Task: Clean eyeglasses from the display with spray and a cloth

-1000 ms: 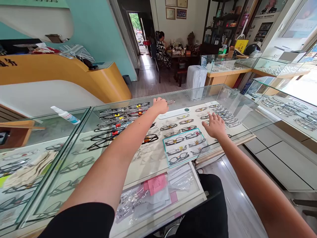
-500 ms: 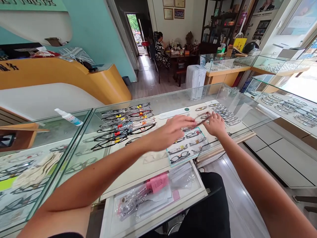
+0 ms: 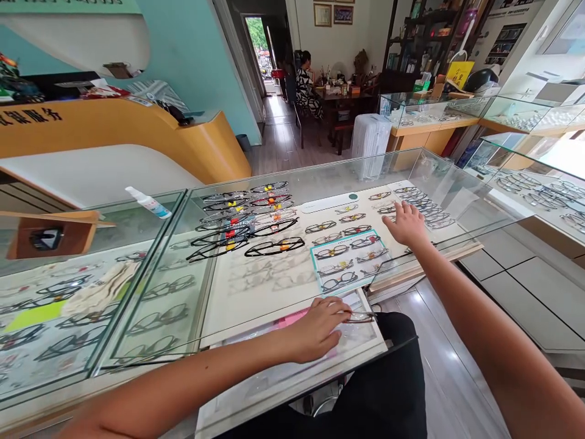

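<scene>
My left hand (image 3: 320,329) is closed on one end of a pair of eyeglasses (image 3: 361,317), held low over the pulled-out drawer (image 3: 379,344). The frame's far part sticks out to the right of my fingers. My right hand (image 3: 406,224) is at the right part of the glass display counter (image 3: 256,183), fingers spread, with nothing seen in it. Close to it are rows of eyeglasses (image 3: 425,204). A teal-edged card (image 3: 313,268) bearing several frames lies between my hands. Black-framed eyeglasses (image 3: 274,246) and more stacked pairs are at the left.
A white spray bottle (image 3: 148,202) lies on the glass at left. Beside it is a wooden box (image 3: 50,235). Beyond the counter stand a white wrapped suitcase (image 3: 371,143) and a seated person (image 3: 307,88) at a table. Further display cases (image 3: 548,164) line the right.
My left hand has come away from the right hand, down and towards me over the drawer, carrying the eyeglasses. My right hand has let go and its fingers have spread.
</scene>
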The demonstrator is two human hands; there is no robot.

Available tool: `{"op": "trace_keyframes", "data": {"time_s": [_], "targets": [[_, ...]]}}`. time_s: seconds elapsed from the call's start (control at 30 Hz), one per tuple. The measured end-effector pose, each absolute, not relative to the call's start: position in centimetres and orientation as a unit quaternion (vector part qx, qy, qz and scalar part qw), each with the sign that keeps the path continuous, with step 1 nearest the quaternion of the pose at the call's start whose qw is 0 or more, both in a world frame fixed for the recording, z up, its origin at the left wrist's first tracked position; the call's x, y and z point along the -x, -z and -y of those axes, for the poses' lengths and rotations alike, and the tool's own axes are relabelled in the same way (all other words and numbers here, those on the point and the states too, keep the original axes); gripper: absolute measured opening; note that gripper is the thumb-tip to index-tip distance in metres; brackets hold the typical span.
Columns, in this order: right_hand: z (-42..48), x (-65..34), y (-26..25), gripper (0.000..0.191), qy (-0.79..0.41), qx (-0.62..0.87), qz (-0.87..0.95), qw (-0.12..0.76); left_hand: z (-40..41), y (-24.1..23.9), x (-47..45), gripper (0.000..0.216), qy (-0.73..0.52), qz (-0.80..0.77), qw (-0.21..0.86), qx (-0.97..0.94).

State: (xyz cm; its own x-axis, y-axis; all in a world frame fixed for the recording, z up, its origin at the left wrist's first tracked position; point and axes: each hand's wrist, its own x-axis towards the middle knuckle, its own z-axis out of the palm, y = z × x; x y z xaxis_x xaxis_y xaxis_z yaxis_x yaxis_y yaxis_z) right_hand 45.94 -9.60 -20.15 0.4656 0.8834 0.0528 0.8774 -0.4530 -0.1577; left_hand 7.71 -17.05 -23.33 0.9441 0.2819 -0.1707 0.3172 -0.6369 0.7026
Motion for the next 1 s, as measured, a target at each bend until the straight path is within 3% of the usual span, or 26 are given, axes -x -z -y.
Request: {"op": "trace_keyframes", "data": {"time_s": [0.17, 0.37, 0.73, 1.0], "targets": [[9.5, -46.0, 20.2, 0.089, -0.024, 0.853, 0.515, 0.080, 12.5, 29.6, -9.1, 0.060, -0.024, -0.307, 0.267, -0.913], [9.5, -46.1, 20.2, 0.088, -0.020, 0.855, 0.513, 0.068, 3.7, 33.5, -11.9, 0.056, -0.160, -0.426, 0.126, -0.881], [9.8, -45.6, 19.7, 0.087, -0.021, 0.857, 0.511, 0.057, -8.9, 34.5, -16.3, 0.043, -0.174, -0.490, 0.101, -0.848], [10.0, -45.3, 19.4, 0.083, -0.016, 0.861, 0.506, 0.045, -13.0, 35.9, -18.5, 0.045, -0.142, -0.503, 0.101, -0.847]]}}
